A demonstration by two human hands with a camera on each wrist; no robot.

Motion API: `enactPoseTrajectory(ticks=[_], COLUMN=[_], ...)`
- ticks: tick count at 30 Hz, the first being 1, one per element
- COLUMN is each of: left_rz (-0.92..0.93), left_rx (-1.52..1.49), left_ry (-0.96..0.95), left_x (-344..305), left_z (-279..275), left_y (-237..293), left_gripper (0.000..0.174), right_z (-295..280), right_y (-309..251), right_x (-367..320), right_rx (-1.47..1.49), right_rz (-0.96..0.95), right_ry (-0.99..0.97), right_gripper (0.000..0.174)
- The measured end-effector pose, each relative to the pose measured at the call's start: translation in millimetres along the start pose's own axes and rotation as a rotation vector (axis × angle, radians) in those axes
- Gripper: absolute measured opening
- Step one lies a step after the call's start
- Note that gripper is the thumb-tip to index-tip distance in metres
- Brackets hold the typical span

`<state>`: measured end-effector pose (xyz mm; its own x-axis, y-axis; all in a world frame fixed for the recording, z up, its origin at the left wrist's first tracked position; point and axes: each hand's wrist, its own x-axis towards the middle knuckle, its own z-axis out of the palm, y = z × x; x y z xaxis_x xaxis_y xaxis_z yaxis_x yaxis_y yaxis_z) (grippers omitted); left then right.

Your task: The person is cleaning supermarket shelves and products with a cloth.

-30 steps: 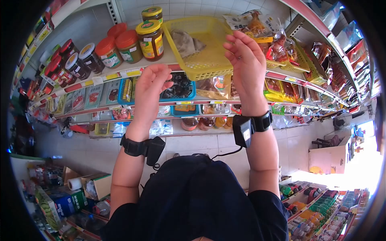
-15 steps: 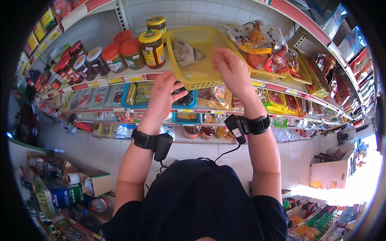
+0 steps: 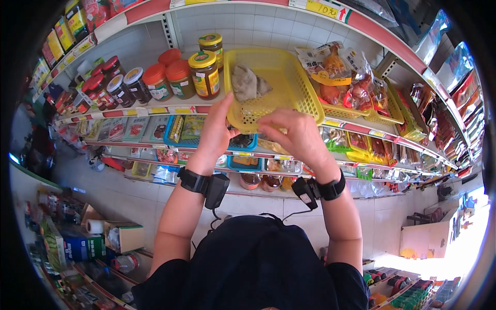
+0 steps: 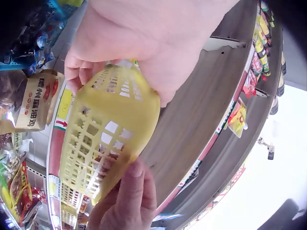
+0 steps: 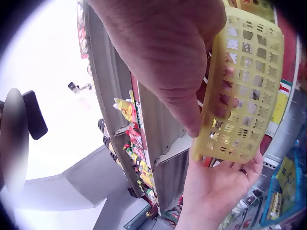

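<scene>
A yellow plastic basket [image 3: 281, 77] rests on the upper shelf with a greyish cloth-like item [image 3: 247, 83] inside. My left hand [image 3: 216, 132] grips its near left corner, thumb on the rim and fingers beneath; the left wrist view shows this hand [image 4: 139, 43] at one end of the basket wall [image 4: 139, 115]. At the near rim, my right hand [image 3: 297, 135] has bent fingers and touches the basket. In the right wrist view the right hand [image 5: 168, 52] lies along the rim of the basket [image 5: 240, 91], its fingertips partly hidden behind the wall.
Lidded jars [image 3: 205, 77] stand left of the basket. Bagged foods [image 3: 333, 70] lie in another yellow basket [image 3: 343, 111] on the right. Below are a blue tray [image 3: 175, 135] and packets on lower shelves. The upper shelf edge [image 3: 361, 26] runs overhead.
Both hands have come to the basket's near side; the left took hold of its corner, and the right moved down from above it. The shelf scene has shifted lower in the head view.
</scene>
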<state>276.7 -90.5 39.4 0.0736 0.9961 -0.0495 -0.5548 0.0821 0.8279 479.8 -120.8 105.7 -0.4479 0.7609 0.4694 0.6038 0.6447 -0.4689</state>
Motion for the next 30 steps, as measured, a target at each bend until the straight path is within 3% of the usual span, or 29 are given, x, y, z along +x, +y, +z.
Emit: enactPoseTrajectory(ticks=[2,7,9,13,15,18,21,22,27,29,30], left_rz=[-0.062,-0.013,0.033,0.099,0.151,0.214,0.351,0.336,0.227,0.293,0.290], left_rx=[-0.084,-0.084,-0.058,-0.086,-0.094,0.086,0.341,0.306,0.120,0.209,0.209], left_ry=[-0.071,-0.122,-0.113,-0.189,-0.251,-0.269,-0.335,-0.330,-0.293,-0.285,-0.287], left_x=[3.9,-12.6,-26.4,-59.7,-69.0,-77.9,-87.4,-89.8,-94.9,-93.8,-95.3], left_z=[-7.5,-3.3,2.7,24.5,27.6,27.5,28.7,28.0,25.4,23.4,23.6], left_y=[-5.5,-8.2,-2.1,19.6,19.8,14.8,12.7,12.1,7.0,7.7,7.5], left_gripper=[0.043,0.040,0.039,0.056,0.066,0.081,0.085,0.085,0.086,0.087,0.087], right_z=[3.5,-1.1,-9.3,-27.9,-30.5,-18.8,-15.2,-10.6,-21.5,-31.1,-35.6], right_y=[-3.4,-8.5,-12.4,-16.3,-18.1,-16.0,-29.7,-30.4,-33.5,-29.0,-24.3], right_x=[-7.6,-26.1,-27.4,-7.2,11.5,36.9,44.3,43.1,26.3,30.3,35.6], right_rx=[-0.001,-0.032,0.108,0.006,-0.014,-0.171,-0.189,-0.195,-0.216,-0.155,-0.119], right_rz=[-0.138,-0.181,-0.176,-0.114,-0.119,-0.109,-0.056,-0.116,-0.147,-0.042,-0.096], right_ry=[0.036,-0.052,-0.075,-0.017,0.059,0.185,0.152,0.173,0.025,0.179,0.335], right_gripper=[0.015,0.016,0.023,0.041,0.063,0.068,0.060,0.049,0.036,0.035,0.039])
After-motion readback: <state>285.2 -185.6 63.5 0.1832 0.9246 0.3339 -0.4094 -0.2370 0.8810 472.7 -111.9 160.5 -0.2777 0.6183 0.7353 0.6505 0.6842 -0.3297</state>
